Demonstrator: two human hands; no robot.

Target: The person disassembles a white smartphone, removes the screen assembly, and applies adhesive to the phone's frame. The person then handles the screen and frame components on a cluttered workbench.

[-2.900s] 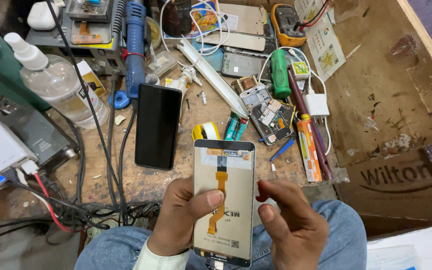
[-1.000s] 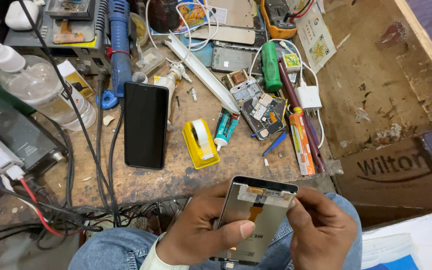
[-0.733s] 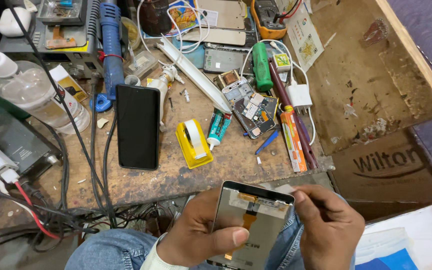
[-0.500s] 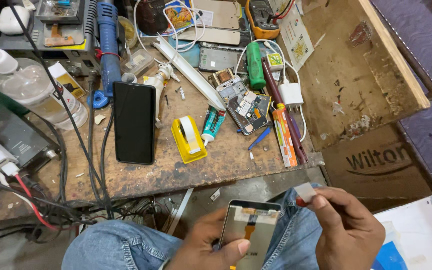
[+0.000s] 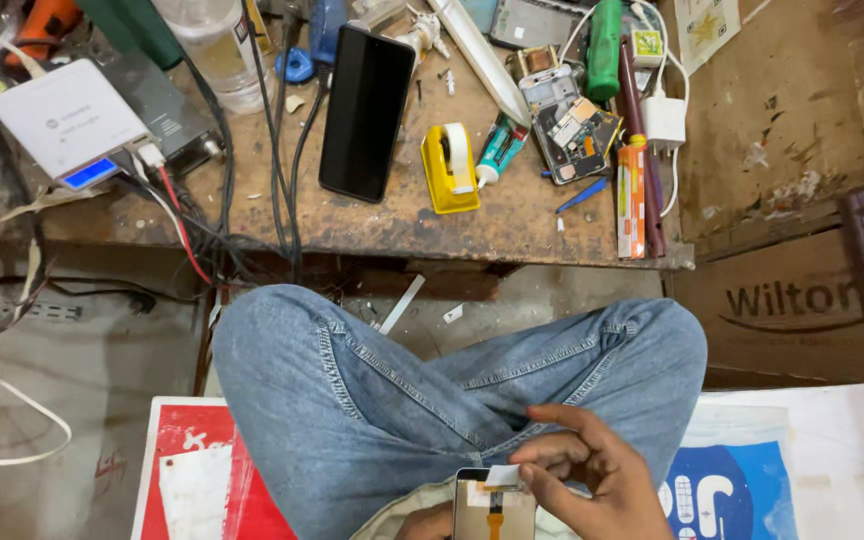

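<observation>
Phone screen panel [image 5: 493, 505] low over lap, bottom of frame.
Right hand [image 5: 592, 480] pinches small white tab [image 5: 501, 475] at its top; left hand [image 5: 430, 523] mostly hidden, grip unclear. Thin, light, fragile: hold edges.

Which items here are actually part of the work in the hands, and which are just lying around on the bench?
In hand:
- grey phone display panel with orange ribbon cable
- small white strip pinched by the right hand
- left hand, barely in view, under the panel

Lying about:
- black slab phone
- yellow tape dispenser
- green-handled screwdriver
- white box with blue display
- bare phone circuit board
</observation>
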